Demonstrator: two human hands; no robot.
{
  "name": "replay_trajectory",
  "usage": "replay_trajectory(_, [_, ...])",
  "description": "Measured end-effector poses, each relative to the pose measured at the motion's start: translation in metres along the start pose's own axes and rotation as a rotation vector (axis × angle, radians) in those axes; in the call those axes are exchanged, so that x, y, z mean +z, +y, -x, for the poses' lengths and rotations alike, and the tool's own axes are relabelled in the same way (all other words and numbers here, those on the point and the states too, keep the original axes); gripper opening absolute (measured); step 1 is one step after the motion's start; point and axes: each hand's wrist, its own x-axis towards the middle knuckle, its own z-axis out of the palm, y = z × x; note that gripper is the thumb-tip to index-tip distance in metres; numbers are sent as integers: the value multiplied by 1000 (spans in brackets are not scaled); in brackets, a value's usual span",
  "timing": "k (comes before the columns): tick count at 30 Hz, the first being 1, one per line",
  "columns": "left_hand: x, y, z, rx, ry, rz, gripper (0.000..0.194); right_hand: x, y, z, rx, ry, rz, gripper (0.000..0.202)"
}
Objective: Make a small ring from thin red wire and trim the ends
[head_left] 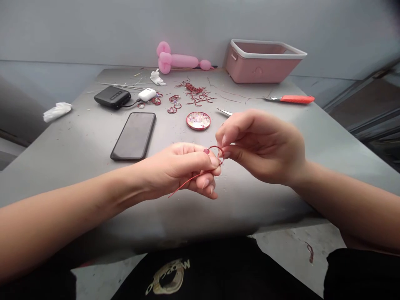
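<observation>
A small red ring [223,151] with a pinkish bead [206,151] on its side is being held up above the worktop [84,146], in the space between the two hands. The left hand [187,164] is pinching it firmly between thumb and forefinger, and a loose red cord [184,183] is trailing from under those fingers. The right hand [265,146] is bringing its thumb and fingertips together at the ring's far side; whether they are closing fully on it, I cannot tell. For working so fine a cord well, the left pinch should be staying close to the working spot, keeping the ring from twisting, while the right fingertips should be pulling lightly and evenly, and the loose end should be hanging clear of the loop. Just beyond, a dish of beads [210,121] is sitting near the tip of some tweezers [224,112]. A phone [134,135] is lying to the left, red cord scraps [193,88] are lying farther back, and a pink bin [256,68] is standing behind, near an orange-handled cutter [296,99].
</observation>
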Motion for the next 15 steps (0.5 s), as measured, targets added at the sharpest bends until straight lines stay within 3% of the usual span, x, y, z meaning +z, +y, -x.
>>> replay_trajectory(2, [0,-2,-2,92,80,-39,26,1,4,1,-9,96,99,16])
replay_trajectory(5, [1,-6,-2,315,304,-196,22,3,6,2,-39,235,265,12])
replay_trajectory(8, [2,-10,1,483,484,-434,23,7,0,4,-14,254,359,6])
replay_trajectory(15, [5,-17,4,625,555,-788,18,15,-8,7,50,234,226,8])
